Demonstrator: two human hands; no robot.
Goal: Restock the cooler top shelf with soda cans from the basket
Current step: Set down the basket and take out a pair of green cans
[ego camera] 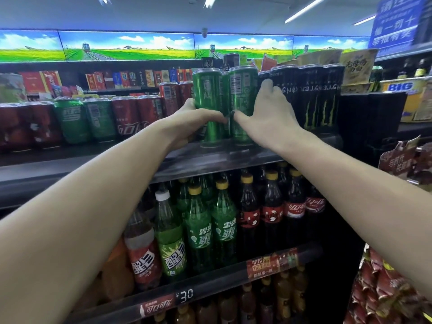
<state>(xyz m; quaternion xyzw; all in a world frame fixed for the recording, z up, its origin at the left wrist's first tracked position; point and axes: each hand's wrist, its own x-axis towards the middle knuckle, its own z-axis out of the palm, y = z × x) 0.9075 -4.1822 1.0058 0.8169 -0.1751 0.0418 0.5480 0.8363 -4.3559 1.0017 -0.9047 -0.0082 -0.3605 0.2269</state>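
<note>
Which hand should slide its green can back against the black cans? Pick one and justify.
Right hand: its green can stands beside the black cans. The left hand grips the farther can.

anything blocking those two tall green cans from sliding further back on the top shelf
Possibly. The left hand and right hand each grip a tall green can at the top shelf's front edge. Another green can shows in the gap behind them; how deep that row runs is hidden.
</note>
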